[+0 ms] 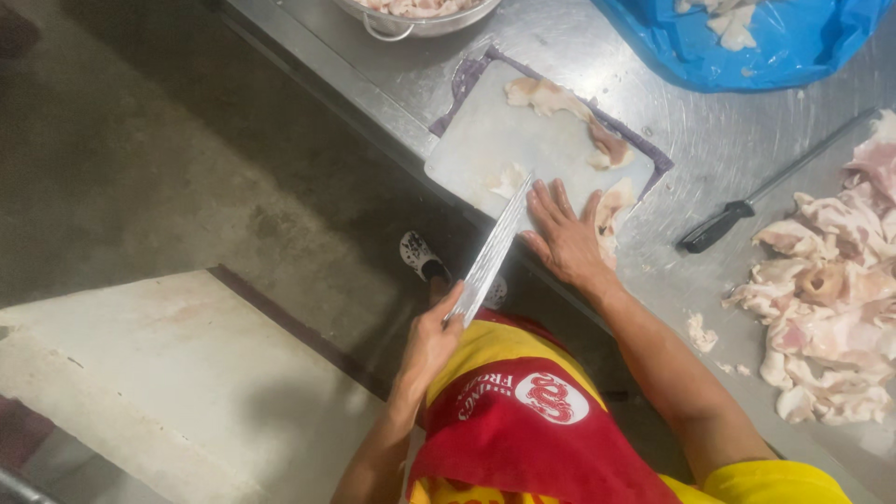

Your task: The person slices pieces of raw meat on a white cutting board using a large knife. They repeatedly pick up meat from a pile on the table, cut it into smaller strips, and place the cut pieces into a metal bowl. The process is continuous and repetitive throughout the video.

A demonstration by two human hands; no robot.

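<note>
Blue bag (793, 47), steel bowl (420, 23), honing rod (747, 207).

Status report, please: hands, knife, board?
Left hand grips cleaver, blade over cutting board. Right hand flat on board, beside blade. Meat scraps nearby.

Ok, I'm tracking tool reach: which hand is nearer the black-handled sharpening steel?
Right. The right hand lies flat on the cutting board, beside the sharpening steel; the left hand grips the cleaver farther off, past the board.
</note>
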